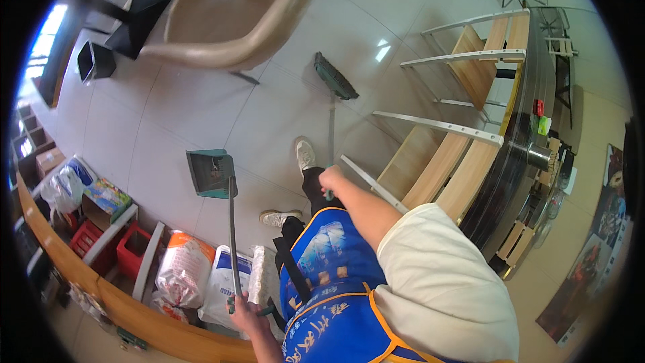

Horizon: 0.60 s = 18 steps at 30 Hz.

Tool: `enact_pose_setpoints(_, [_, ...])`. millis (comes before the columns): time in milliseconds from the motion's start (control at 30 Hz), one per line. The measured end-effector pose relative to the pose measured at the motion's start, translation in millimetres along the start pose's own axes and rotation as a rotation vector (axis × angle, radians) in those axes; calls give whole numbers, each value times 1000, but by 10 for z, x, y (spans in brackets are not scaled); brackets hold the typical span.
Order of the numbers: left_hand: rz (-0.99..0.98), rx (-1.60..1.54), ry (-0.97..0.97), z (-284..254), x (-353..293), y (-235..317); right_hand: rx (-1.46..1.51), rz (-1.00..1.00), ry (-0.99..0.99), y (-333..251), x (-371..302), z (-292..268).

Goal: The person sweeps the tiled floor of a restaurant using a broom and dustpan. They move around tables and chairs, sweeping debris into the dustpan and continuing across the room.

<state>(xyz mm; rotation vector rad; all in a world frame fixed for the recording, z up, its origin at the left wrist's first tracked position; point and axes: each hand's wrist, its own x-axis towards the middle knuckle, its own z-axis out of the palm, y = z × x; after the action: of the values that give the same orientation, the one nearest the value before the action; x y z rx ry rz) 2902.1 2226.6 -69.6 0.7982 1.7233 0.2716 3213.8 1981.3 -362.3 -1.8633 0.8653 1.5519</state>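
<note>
the person's right hand is curled round the grip of a long-handled broom, fingers wrapped in a fist; the left hand is likewise closed round the green grip of a long-handled dustpan. the broom's grey pole runs forward from the right hand, past the toe of one pale sneaker, to a dark green head whose bristles face right. the dustpan's pole slants forward from the left hand to a green pan left of the feet, well apart from the broom head; both heads show against pale, glossy floor tiles, though whether the pan rests on them i cannot tell. small bits show inside the pan, too small to name. the person wears a blue apron with orange trim over a cream short-sleeved top. just left of the dustpan's pole stand an orange-and-white sack and, behind the pole, a white-and-blue sack; farther left are red crates beside a curved wooden edge. ahead is a tan chair, with a black bin to its left. to the right, white metal frames with pale wooden boards stand beside a dark-topped table.
</note>
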Motion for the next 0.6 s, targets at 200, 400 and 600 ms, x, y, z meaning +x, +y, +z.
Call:
enact_pose_setpoints(200, [-43,-133,17,-1190,77,-230,67,-45,52,355,-275,956])
enact_pose_setpoints(400, [-34,-161,57,-2062,8,-303,-4,23,-347,1118,-1076,3025])
enact_pose_setpoints(600, [-40,-198,79,-2353,149,-271,-355,-78,-507,1236,-1606,3331])
